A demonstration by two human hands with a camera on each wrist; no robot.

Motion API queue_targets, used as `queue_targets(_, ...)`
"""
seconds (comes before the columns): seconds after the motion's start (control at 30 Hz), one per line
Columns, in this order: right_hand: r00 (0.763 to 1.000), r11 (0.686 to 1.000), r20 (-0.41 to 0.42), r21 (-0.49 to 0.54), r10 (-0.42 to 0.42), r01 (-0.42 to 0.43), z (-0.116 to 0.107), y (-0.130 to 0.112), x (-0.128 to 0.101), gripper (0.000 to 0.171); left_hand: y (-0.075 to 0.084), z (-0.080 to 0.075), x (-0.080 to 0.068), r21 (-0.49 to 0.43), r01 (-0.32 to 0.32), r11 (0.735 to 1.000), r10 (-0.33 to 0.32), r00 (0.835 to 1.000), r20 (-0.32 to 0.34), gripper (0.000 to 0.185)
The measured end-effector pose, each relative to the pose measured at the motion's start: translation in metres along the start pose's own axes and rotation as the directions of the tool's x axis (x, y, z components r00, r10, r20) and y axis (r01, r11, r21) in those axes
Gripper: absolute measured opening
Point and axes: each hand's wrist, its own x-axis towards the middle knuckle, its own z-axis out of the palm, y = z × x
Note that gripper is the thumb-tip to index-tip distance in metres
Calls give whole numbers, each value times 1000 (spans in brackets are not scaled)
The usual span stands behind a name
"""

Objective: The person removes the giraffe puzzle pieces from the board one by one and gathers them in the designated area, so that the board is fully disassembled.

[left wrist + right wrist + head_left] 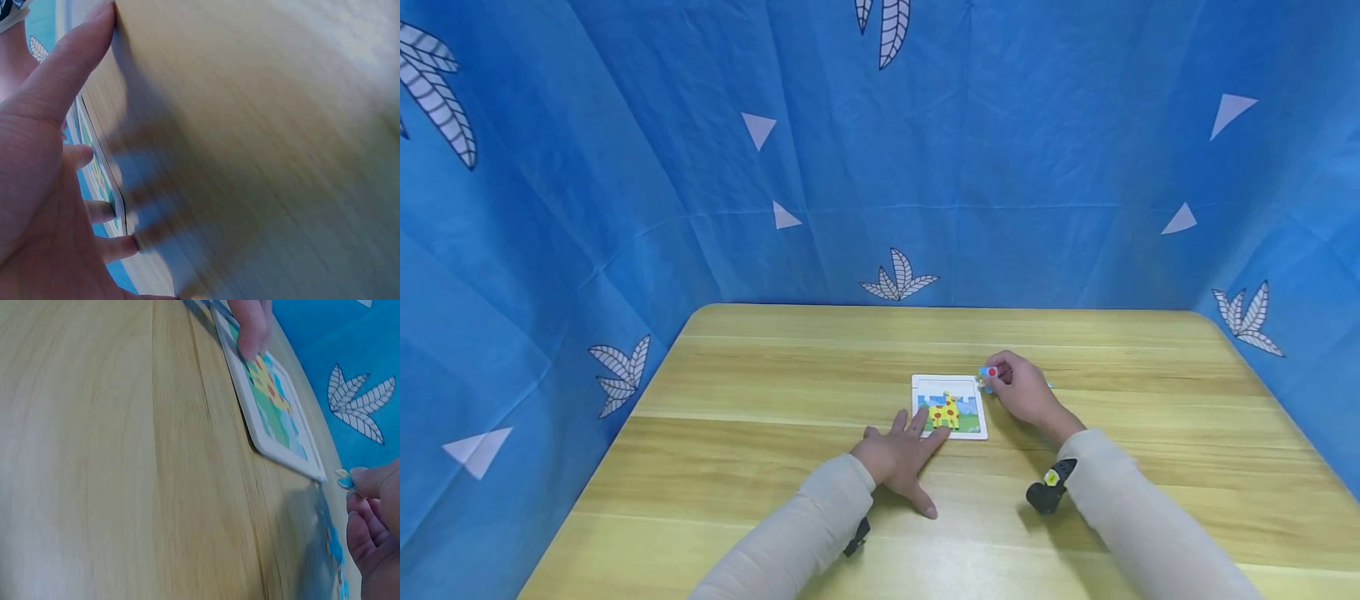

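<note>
A small white-rimmed jigsaw puzzle tray (943,385) lies flat on the table, its upper strip bare white. Assembled pieces inside it show a yellow giraffe (944,413) with red spots on green and blue. My left hand (901,458) is spread out, with fingertips on the tray's lower left part and the thumb stretched toward me over the wood. Between thumb and fingers, my right hand (1024,393) pinches a blue jigsaw piece (991,373) with a red dot, at the tray's upper right corner. In the right wrist view that piece (344,480) appears edge-on.
Loose blue jigsaw pieces (335,545) lie on the table beneath my right hand, mostly hidden by it in the head view. The wooden table (775,375) reaches back to a blue curtain (865,150) with leaf prints. Dark straps with cameras (1049,487) sit at my wrists.
</note>
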Motion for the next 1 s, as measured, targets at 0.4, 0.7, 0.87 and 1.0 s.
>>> queue_targets(0.4,996,998,-67,-18,51,-52,-28,21,-12,24,0,0,-1,-16,-11,1000,11,1000,-4,112)
queue_targets(0.7,992,995,-90,-29,91,-94,-46,35,-24,29,0,-1,0,-19,-8,1000,8,1000,1,111)
queue_targets(0.87,990,992,-86,-38,112,-116,-52,41,-29,31,0,-1,0,-14,-6,1000,6,1000,1,111)
queue_targets(1.0,986,988,-90,-42,142,-147,-55,48,-31,33,0,0,0,-17,-4,1000,4,1000,3,112)
